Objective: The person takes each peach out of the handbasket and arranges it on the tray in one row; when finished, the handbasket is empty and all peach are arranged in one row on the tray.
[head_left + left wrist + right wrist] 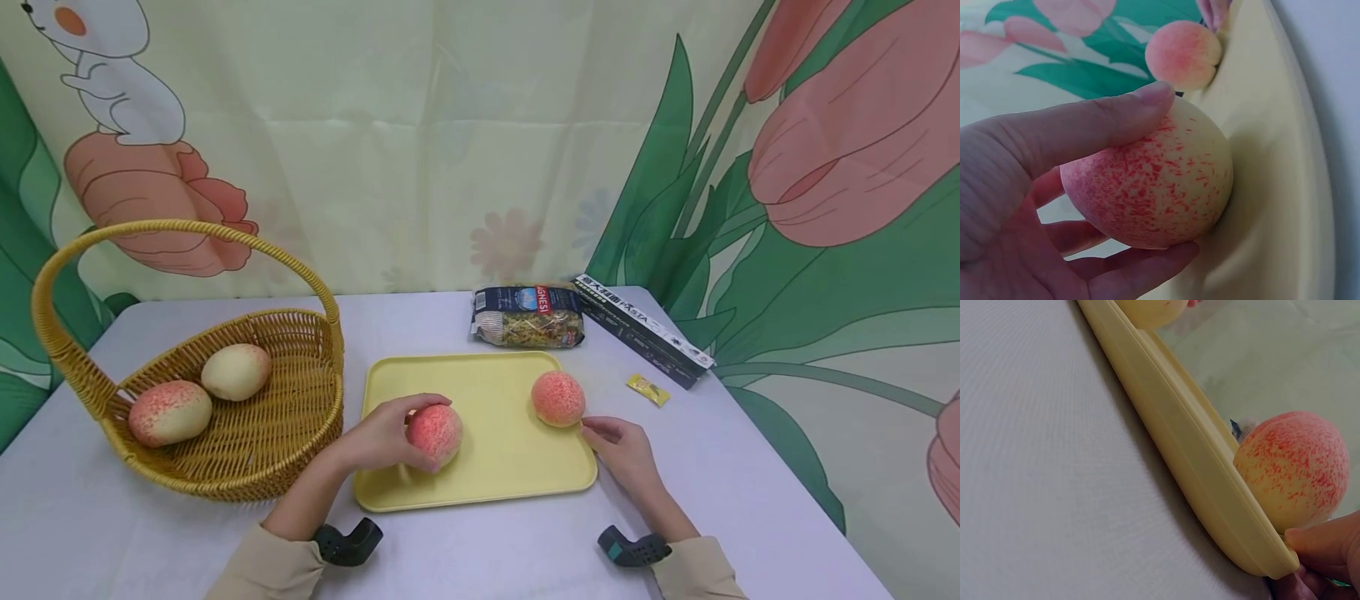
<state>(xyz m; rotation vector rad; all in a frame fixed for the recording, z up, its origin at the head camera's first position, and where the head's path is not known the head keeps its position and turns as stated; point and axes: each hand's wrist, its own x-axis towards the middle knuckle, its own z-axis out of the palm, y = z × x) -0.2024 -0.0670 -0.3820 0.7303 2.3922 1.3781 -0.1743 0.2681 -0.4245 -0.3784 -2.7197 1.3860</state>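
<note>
On the left part of a yellow tray (510,467), my left hand (386,435) grips a pink-speckled peach (437,435), thumb on one side and fingers curled round the other. The left wrist view shows this peach (1154,181) close up, low over the tray surface; whether it touches the tray I cannot tell. A second peach (558,398) sits at the tray's right side. Beside it, my right hand (626,454) pinches the tray's right rim, with the thumb (1322,540) on top and fingers underneath in the right wrist view.
A wicker basket (277,417) with a tall handle stands at left, holding two pale peach-like fruits (236,372). Behind the tray lie a bag of pasta (528,317) and a long black pasta box (637,329). A small yellow packet (648,389) lies right of the tray.
</note>
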